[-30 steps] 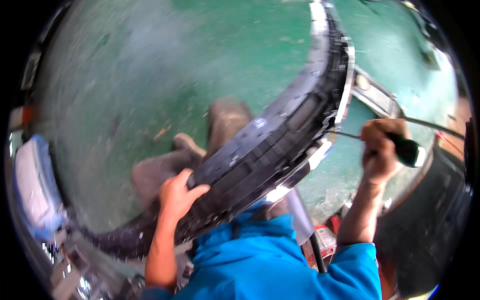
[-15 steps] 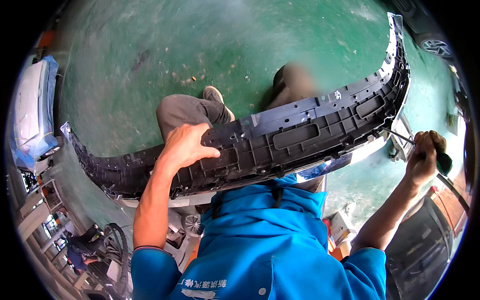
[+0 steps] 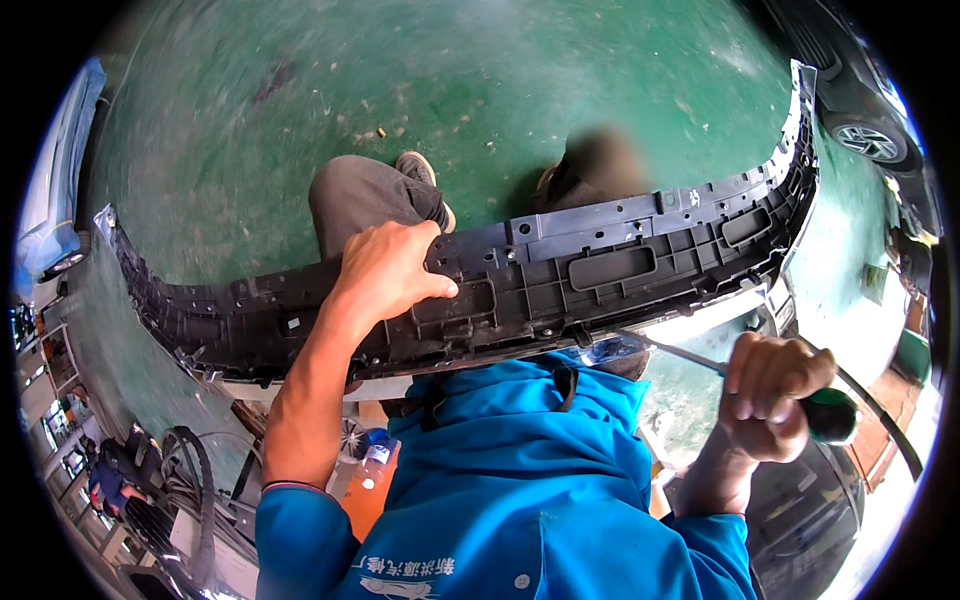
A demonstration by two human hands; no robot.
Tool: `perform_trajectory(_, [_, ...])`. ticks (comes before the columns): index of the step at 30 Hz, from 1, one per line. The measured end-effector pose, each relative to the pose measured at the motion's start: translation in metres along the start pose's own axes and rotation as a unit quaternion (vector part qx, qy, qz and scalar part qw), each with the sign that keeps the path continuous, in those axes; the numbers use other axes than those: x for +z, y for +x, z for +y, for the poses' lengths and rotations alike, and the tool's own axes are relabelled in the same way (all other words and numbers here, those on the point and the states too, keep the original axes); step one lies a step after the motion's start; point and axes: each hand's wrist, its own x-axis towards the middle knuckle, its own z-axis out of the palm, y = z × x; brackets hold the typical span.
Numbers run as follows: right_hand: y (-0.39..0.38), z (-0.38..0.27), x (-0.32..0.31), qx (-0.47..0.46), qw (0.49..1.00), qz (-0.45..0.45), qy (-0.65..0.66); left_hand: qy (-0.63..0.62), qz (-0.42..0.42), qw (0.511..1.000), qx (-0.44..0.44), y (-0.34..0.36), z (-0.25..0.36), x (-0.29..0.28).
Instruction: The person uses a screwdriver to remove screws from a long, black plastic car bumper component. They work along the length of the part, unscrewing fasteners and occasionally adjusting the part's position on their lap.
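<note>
A long black plastic car bumper (image 3: 600,270) lies across the view, inner side up, resting near my knees. My left hand (image 3: 388,272) grips its upper edge near the middle, fingers curled over the ribbed plastic. My right hand (image 3: 770,395) is closed around the dark green handle of a screwdriver (image 3: 830,415). Its metal shaft runs left toward the bumper's lower edge, with the tip near a clip under the middle. My blue jacket (image 3: 520,480) fills the lower part of the view.
Green painted floor (image 3: 450,90) lies beyond the bumper. A dark car (image 3: 860,120) stands at the upper right and a light blue car (image 3: 50,200) at the left edge. A water bottle (image 3: 372,458) and coiled hoses (image 3: 190,470) sit at the lower left.
The view has swung, so the bumper now lies level across the picture. My left hand stays on its upper edge. My right hand with the screwdriver has come lower, toward the bumper's underside.
</note>
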Motion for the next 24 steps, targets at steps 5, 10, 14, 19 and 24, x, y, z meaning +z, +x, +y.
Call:
perform_trajectory(5, [-0.012, 0.018, 0.014, 0.012, 0.999, 0.028, -0.023, -0.016, 0.029, 0.999, 0.020, 0.001, -0.006, 0.005])
perform_trajectory(10, [-0.017, 0.024, 0.014, 0.006, 0.999, 0.004, -0.049, -0.020, 0.030, 0.999, 0.021, 0.001, -0.008, 0.008])
perform_trajectory(14, [-0.021, 0.023, 0.014, 0.001, 0.998, -0.006, -0.061, -0.016, 0.027, 0.999, 0.021, 0.002, -0.008, 0.008])
perform_trajectory(19, [-0.021, 0.026, 0.018, -0.017, 0.997, -0.017, -0.071, -0.012, 0.027, 0.999, 0.021, 0.002, -0.009, 0.008])
perform_trajectory(24, [-0.020, 0.027, 0.022, -0.037, 0.995, -0.038, -0.089, -0.017, 0.025, 0.999, 0.022, 0.002, -0.008, 0.007])
